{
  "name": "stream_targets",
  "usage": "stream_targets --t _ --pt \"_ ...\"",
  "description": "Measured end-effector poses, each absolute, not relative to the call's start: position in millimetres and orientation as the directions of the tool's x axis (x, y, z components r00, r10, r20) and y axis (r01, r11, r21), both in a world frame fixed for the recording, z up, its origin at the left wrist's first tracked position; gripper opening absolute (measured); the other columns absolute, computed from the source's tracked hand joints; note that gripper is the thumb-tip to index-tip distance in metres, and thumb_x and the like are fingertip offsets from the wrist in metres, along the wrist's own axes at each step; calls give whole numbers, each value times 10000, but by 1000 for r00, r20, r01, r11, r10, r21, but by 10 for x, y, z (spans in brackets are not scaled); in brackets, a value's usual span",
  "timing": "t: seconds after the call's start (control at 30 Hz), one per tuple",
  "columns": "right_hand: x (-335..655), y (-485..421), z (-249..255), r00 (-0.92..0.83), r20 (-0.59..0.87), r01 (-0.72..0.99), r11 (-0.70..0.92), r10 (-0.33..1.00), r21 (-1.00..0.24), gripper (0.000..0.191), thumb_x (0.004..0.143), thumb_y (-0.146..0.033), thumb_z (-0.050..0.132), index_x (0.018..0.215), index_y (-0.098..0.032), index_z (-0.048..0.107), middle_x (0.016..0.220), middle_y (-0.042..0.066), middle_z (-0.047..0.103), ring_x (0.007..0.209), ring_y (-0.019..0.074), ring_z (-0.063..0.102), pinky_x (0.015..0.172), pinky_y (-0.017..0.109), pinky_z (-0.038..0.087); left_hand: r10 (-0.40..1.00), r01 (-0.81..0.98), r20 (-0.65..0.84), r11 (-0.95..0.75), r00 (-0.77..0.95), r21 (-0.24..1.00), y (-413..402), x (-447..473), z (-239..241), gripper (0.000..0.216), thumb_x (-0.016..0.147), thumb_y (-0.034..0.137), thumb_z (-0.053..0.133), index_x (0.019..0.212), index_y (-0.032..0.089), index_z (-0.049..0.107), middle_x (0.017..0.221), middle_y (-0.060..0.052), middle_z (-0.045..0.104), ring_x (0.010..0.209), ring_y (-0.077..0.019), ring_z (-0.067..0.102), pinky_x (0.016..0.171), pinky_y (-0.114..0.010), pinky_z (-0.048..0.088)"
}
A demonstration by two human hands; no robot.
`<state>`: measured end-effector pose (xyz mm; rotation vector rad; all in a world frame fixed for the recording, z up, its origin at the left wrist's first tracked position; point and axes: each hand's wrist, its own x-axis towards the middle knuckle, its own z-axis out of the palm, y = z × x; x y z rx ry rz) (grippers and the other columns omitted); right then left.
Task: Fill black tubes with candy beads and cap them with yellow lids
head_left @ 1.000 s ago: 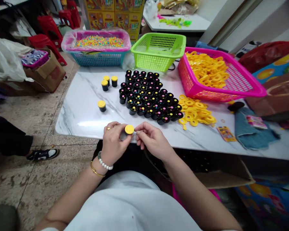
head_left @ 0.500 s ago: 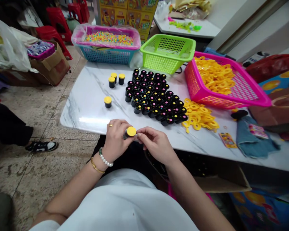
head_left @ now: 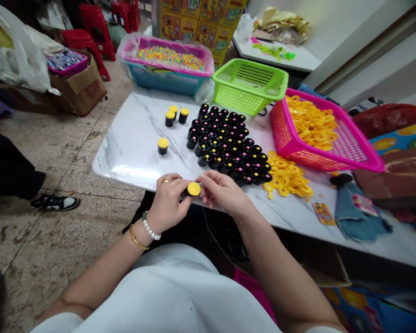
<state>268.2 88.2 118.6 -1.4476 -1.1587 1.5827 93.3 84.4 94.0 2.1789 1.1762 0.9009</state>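
The table (head_left: 131,143) extends beyond both hands. The pink basket (head_left: 307,155), containing yellow rings (head_left: 312,122), stands beyond the right hand (head_left: 220,192), on its right. The blue basket (head_left: 164,83) stands far beyond the left hand (head_left: 171,201); the green basket (head_left: 241,98) stands far beyond the right hand. The black cups (head_left: 225,141), grouped upright with small coloured pieces inside, are located beyond the right hand. A loose ring pile (head_left: 286,175) lies to its right. The left hand grips the held cup (head_left: 193,189) (yellow lid facing up) at the near table edge. The right hand has its fingertips drawn together just beside this cup; whether they pinch anything cannot be determined. Four lidded cups (head_left: 162,146) stand upright beyond the left hand.
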Motion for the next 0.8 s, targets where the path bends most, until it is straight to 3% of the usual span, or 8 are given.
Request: stream_targets --t 0.2,0.37,0.53,0.6,0.7,0.8 --pt "2687 864 1176 -188 -374 162 -347 908 -924 478 712 -593 742 847 -197 512 516 -75 557 412 73 492 351 154 381 860 540 301 -496 412 680 829 906 917 177 815 211 689 992 209 703 987 -15 752 1071 -252 561 993 -427 340" --pt "2673 862 1213 -268 -383 174 -347 884 -922 423 728 -495 766 854 -206 484 608 -89 523 485 69 508 442 194 471 886 554 219 -432 410 711 877 955 993 58 792 267 730 834 228 738 847 3 762 902 -225 587 879 -401 351" --pt "2597 802 1246 -226 -331 274 -267 916 -924 367 794 -497 700 855 -212 478 647 -84 503 521 70 494 453 193 458 869 571 140 -425 474 702 1075 904 1035 245 731 444 775 763 205 732 726 -12 725 799 -212 591 821 -376 354" --pt "2601 789 1229 -217 -345 241 -292 913 -925 377 796 -507 701 855 -209 478 663 -79 521 518 67 507 474 202 468 799 520 139 -500 585 692 1163 837 1040 295 712 470 792 808 200 726 760 -8 724 821 -209 601 833 -363 354" --pt "2647 805 1195 -221 -403 138 -381 888 -914 439 747 -535 745 854 -201 480 695 -66 567 518 67 552 520 216 489 653 395 152 -609 742 688 1244 750 1049 192 820 387 723 948 244 731 926 3 747 924 -194 609 894 -348 343" --pt "2679 829 1192 -238 -442 127 -424 865 -897 467 718 -541 771 842 -201 477 688 -65 569 535 75 567 548 229 511 651 415 126 -608 749 676 1264 740 1037 142 864 336 676 977 282 743 1012 3 741 945 -189 601 912 -358 326"
